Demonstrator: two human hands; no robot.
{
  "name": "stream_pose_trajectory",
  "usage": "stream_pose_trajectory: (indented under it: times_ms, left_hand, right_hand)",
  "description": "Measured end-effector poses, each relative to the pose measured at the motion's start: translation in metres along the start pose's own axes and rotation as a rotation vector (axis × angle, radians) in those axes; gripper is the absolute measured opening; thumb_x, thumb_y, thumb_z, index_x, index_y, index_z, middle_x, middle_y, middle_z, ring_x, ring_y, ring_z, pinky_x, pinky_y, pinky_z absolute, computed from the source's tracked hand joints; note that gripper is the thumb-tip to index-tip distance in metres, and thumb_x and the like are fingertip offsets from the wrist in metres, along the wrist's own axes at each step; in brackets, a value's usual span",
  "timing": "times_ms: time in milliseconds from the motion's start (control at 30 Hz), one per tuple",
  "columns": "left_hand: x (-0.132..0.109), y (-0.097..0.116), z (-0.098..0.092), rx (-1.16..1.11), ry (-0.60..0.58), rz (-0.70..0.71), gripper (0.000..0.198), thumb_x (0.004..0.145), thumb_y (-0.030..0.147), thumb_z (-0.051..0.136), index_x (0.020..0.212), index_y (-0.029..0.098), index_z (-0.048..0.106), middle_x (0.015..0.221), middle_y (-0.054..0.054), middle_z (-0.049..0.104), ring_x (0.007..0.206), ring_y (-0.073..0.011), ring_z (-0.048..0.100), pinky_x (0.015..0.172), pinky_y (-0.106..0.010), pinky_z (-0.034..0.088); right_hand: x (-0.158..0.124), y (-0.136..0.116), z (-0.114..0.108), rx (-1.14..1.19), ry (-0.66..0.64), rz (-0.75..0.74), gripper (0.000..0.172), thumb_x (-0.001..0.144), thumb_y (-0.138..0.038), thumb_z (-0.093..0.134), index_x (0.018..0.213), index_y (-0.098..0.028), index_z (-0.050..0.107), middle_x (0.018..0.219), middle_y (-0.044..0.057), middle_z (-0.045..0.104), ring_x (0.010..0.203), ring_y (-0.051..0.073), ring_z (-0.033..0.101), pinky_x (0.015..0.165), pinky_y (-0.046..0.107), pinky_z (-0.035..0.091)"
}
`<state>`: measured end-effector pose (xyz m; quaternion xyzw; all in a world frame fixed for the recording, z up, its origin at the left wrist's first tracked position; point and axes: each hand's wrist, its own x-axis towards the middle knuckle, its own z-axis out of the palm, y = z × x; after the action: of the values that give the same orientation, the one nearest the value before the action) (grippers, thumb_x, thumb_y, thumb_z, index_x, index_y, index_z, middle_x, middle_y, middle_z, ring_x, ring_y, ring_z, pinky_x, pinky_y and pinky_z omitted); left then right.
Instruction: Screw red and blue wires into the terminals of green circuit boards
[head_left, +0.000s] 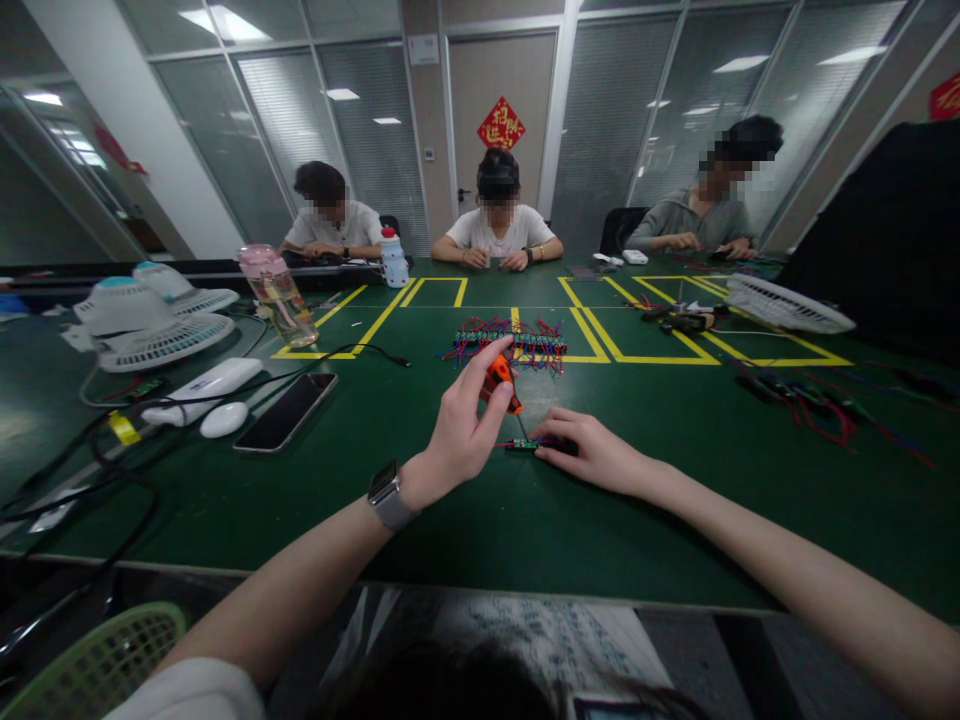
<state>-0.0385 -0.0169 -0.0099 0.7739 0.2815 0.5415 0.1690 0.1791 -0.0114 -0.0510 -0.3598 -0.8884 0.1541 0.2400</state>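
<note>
My left hand [466,425], with a watch on its wrist, is closed around an orange-and-black screwdriver [504,382]. Its thin shaft slants down to a small green circuit board [519,445] lying on the table. The fingers of my right hand [592,452] are closed on the right end of this board and press it against the tabletop. A red wire sticks out from the board's left end. Just beyond my hands lies a row of several similar boards [469,341] with red and blue wires.
The green table [360,520] carries yellow tape outlines. At left are a phone [287,412], a white mouse [224,420], cables, fans [169,340] and a pink-lidded bottle [279,298]. More wired boards [806,398] lie at right. Three people sit across the table.
</note>
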Motion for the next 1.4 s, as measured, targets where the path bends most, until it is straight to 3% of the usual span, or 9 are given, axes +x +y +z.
stream_pose_trajectory:
  times_ms: [133, 267, 500, 700, 900, 1067, 1267, 1400]
  left_hand:
    - [0.002, 0.003, -0.002, 0.110, 0.083, 0.050, 0.036, 0.099, 0.025, 0.040, 0.133, 0.019, 0.049, 0.104, -0.007, 0.064, 0.088, -0.0147, 0.060, 0.082, -0.029, 0.052]
    - [0.006, 0.003, -0.003, 0.094, 0.147, 0.067, 0.031, 0.098, 0.024, 0.043, 0.126, 0.020, 0.056, 0.108, -0.007, 0.063, 0.100, -0.0171, 0.060, 0.088, -0.031, 0.050]
    - [0.011, 0.001, -0.005, -0.009, 0.177, -0.014, 0.014, 0.089, 0.029, 0.062, 0.100, 0.022, 0.067, 0.093, -0.002, 0.057, 0.087, -0.0139, 0.058, 0.075, -0.024, 0.051]
    - [0.011, 0.003, -0.006, -0.072, 0.131, -0.032, 0.031, 0.100, 0.026, 0.042, 0.124, 0.021, 0.060, 0.112, -0.007, 0.063, 0.103, -0.0165, 0.060, 0.092, -0.032, 0.048]
    - [0.012, 0.001, -0.005, -0.106, 0.171, -0.098, 0.022, 0.093, 0.031, 0.057, 0.108, 0.022, 0.069, 0.099, -0.004, 0.062, 0.089, -0.0137, 0.060, 0.075, -0.022, 0.049]
    - [0.013, -0.001, -0.005, -0.208, 0.134, -0.146, 0.032, 0.098, 0.031, 0.045, 0.124, 0.023, 0.062, 0.111, -0.007, 0.065, 0.100, -0.0166, 0.062, 0.091, -0.030, 0.048]
    - [0.014, -0.001, -0.007, -0.159, 0.191, -0.153, 0.022, 0.091, 0.031, 0.058, 0.107, 0.021, 0.071, 0.100, -0.005, 0.064, 0.092, -0.0148, 0.062, 0.080, -0.024, 0.050]
    - [0.015, -0.004, -0.007, -0.209, 0.165, -0.174, 0.031, 0.097, 0.028, 0.047, 0.121, 0.021, 0.065, 0.113, -0.007, 0.064, 0.103, -0.0172, 0.062, 0.094, -0.031, 0.048]
  right_hand:
    - [0.000, -0.002, -0.001, 0.004, -0.005, 0.012, 0.017, 0.092, -0.027, 0.057, 0.102, -0.018, 0.067, 0.092, 0.006, 0.059, 0.080, 0.018, 0.060, 0.071, 0.029, 0.050]
    - [0.000, -0.002, -0.001, 0.007, -0.010, 0.018, 0.017, 0.092, -0.026, 0.058, 0.103, -0.018, 0.067, 0.093, 0.006, 0.060, 0.082, 0.018, 0.060, 0.073, 0.030, 0.049]
    - [0.000, 0.000, 0.000, -0.002, -0.013, 0.014, 0.016, 0.092, -0.026, 0.058, 0.103, -0.019, 0.067, 0.095, 0.006, 0.060, 0.082, 0.018, 0.060, 0.074, 0.030, 0.049]
    - [0.000, 0.000, 0.000, -0.004, -0.022, 0.021, 0.017, 0.092, -0.026, 0.057, 0.103, -0.018, 0.066, 0.094, 0.006, 0.059, 0.082, 0.018, 0.059, 0.074, 0.030, 0.049]
    - [0.000, 0.001, 0.001, 0.003, -0.013, 0.026, 0.016, 0.092, -0.026, 0.058, 0.102, -0.018, 0.067, 0.094, 0.006, 0.059, 0.082, 0.018, 0.059, 0.073, 0.029, 0.047]
    - [0.000, 0.000, 0.001, 0.012, -0.007, 0.031, 0.016, 0.090, -0.026, 0.059, 0.102, -0.018, 0.066, 0.094, 0.006, 0.059, 0.081, 0.018, 0.059, 0.072, 0.028, 0.047]
    - [0.001, -0.001, 0.001, 0.058, 0.006, 0.063, 0.016, 0.090, -0.026, 0.060, 0.102, -0.019, 0.067, 0.092, 0.005, 0.061, 0.080, 0.017, 0.059, 0.071, 0.028, 0.046]
    - [0.001, 0.000, 0.004, 0.086, 0.025, 0.074, 0.012, 0.088, -0.025, 0.062, 0.095, -0.018, 0.069, 0.088, 0.004, 0.060, 0.077, 0.016, 0.059, 0.069, 0.027, 0.046]
